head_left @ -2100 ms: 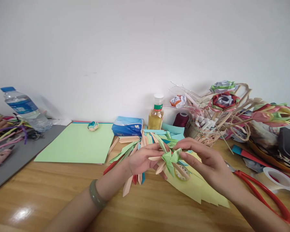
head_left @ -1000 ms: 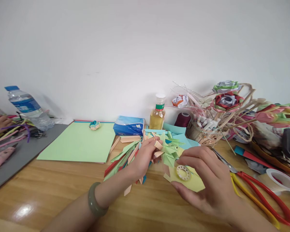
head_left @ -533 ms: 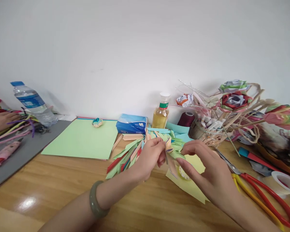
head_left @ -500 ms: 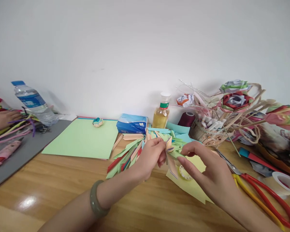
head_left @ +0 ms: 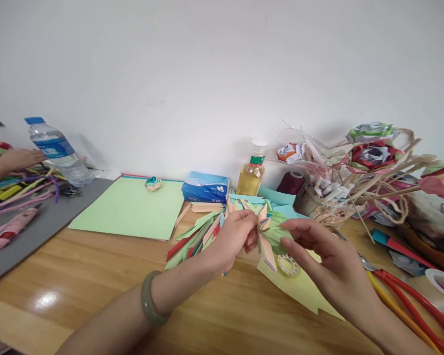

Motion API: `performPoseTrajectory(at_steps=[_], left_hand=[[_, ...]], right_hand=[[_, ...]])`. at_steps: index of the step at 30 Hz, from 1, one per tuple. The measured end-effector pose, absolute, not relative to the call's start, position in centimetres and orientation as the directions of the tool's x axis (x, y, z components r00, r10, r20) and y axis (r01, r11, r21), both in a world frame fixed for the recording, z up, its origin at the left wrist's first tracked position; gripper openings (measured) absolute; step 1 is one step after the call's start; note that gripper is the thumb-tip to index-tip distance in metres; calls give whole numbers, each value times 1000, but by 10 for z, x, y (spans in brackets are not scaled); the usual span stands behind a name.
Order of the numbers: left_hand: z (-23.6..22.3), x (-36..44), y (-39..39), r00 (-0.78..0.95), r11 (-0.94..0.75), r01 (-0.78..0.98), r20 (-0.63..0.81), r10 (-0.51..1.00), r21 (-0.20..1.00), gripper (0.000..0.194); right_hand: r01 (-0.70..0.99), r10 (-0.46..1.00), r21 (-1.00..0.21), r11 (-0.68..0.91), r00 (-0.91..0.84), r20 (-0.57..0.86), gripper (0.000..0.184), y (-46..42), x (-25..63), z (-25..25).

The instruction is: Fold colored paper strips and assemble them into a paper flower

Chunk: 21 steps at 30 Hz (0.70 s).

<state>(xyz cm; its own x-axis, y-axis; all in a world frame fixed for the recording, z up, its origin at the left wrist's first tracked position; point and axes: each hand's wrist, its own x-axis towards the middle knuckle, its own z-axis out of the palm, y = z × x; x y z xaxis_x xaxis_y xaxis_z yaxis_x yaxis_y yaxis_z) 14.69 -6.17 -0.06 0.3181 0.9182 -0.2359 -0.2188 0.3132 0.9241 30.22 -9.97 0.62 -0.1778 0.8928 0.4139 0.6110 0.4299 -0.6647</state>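
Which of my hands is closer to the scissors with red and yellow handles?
Right. Your right hand is just left of the scissors, fingertips at the folded paper; your left hand, gripping that paper's other side, is farther left.

"What's mid-view?"
"The left hand (head_left: 232, 240) pinches a folded-paper piece (head_left: 274, 232) (green and peach); the right hand (head_left: 327, 251) touches its green side; a tape roll (head_left: 296, 268) lies on yellow paper (head_left: 299, 290)."

You are at a craft workspace, shown by folded paper (head_left: 276, 232) between twelve and one o'clock on your wooden table (head_left: 107, 264), coloured sheets (head_left: 126, 209) at eleven, a thread spool (head_left: 291, 183) at one, paper flowers (head_left: 375, 155) at two, and scissors (head_left: 385, 276) at three.
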Motion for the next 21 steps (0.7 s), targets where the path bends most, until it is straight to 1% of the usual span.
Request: performPoseTrajectory(at_steps=[2, 4, 8, 13, 16, 21], left_hand=[[0, 147, -62, 320, 315, -220, -237, 918, 923, 24], [0, 147, -62, 330, 317, -221, -235, 914, 922, 24], [-1, 146, -62, 369, 320, -215, -227, 901, 923, 24], [1, 145, -62, 432, 346, -133, -260, 864, 929, 22], [4, 145, -62, 484, 368, -113, -272, 832, 923, 20], [4, 145, -62, 552, 417, -149, -274, 787, 897, 16]], right_hand=[[588, 884, -673, 448, -179, 432, 19, -99, 302, 5], [592, 862, -651, 476, -168, 478, 15, -99, 302, 5], [648, 793, -542, 536, -166, 586, 9, -98, 301, 5], [694, 720, -409, 593, -228, 656, 6, -98, 303, 3], [708, 671, -333, 623, -264, 693, 7, -97, 305, 4], [684, 648, -315, 658, -302, 699, 7, -97, 308, 9]])
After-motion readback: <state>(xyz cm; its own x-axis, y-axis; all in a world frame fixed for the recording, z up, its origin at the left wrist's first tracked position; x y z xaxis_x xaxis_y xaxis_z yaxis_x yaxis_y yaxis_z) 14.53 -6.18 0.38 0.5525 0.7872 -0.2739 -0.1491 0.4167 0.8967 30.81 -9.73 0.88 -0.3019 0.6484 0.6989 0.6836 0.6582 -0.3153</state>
